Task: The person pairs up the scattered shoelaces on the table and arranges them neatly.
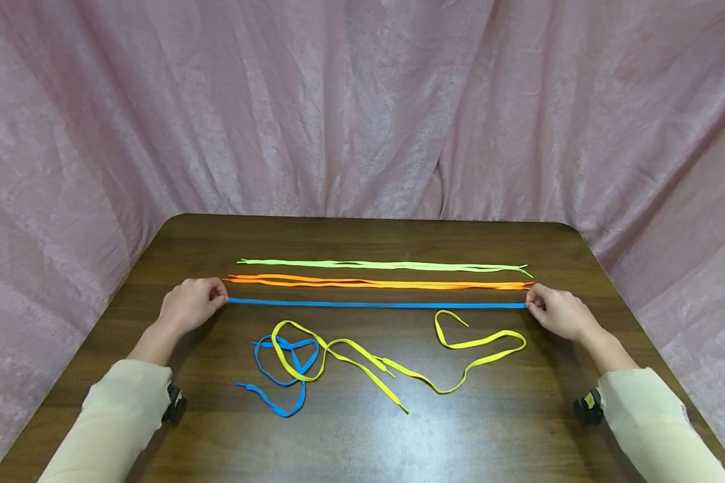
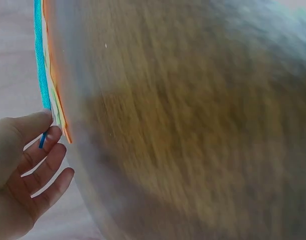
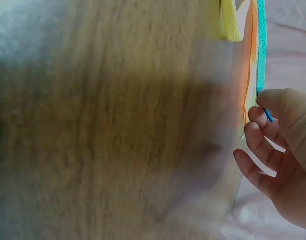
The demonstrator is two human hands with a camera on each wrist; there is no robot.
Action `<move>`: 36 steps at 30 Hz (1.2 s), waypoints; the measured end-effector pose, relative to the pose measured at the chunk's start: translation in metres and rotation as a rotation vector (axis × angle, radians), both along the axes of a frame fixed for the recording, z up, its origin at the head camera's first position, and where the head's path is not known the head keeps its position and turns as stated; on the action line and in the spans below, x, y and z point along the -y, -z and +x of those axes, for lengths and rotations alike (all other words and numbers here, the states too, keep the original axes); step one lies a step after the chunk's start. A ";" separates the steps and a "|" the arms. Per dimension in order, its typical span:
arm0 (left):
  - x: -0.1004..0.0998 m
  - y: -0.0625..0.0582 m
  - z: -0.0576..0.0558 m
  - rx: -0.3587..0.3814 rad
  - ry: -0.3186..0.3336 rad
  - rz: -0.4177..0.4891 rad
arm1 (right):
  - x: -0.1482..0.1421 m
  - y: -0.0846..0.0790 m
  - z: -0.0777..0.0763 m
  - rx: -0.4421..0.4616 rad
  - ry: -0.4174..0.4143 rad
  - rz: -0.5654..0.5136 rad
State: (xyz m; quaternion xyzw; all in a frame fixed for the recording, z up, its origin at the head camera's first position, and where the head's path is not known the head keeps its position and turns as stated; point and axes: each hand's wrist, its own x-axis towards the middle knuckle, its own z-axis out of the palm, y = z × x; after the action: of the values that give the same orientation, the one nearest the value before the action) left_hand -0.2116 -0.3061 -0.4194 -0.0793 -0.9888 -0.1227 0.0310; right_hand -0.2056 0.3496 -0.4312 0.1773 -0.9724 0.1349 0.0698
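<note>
A flat blue shoelace (image 1: 374,305) is stretched straight from side to side between my two hands. My left hand (image 1: 192,305) pinches its left end between thumb and forefinger, and the blue tip (image 2: 42,140) pokes out below the fingers. At the other end my right hand (image 1: 560,312) pinches it the same way, its tip (image 3: 268,116) showing past the thumb. Just beyond lie orange shoelaces (image 1: 362,283), laid straight and side by side. Farther back, pale green shoelaces (image 1: 387,265) run parallel to them.
Nearer the front, a second blue shoelace (image 1: 285,414) lies curled on the brown wooden table (image 1: 362,456), with a yellow shoelace (image 1: 371,380) looped over it. Another yellow shoelace (image 1: 480,362) winds off to the right. A pink curtain (image 1: 362,107) hangs behind the table.
</note>
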 end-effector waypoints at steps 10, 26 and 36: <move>-0.007 0.003 -0.011 0.041 -0.032 0.007 | -0.004 0.002 -0.010 0.095 0.062 0.017; -0.010 0.008 -0.019 0.077 -0.048 0.007 | -0.003 0.005 -0.017 0.140 0.092 0.033; -0.013 0.005 -0.021 0.080 -0.042 0.000 | -0.003 0.005 -0.018 0.109 0.098 0.033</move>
State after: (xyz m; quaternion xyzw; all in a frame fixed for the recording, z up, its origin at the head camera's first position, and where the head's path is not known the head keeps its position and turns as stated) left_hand -0.2330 -0.2936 -0.4247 -0.0534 -0.9907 -0.1253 -0.0059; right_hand -0.2239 0.3522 -0.4359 0.1230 -0.9844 0.1246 0.0201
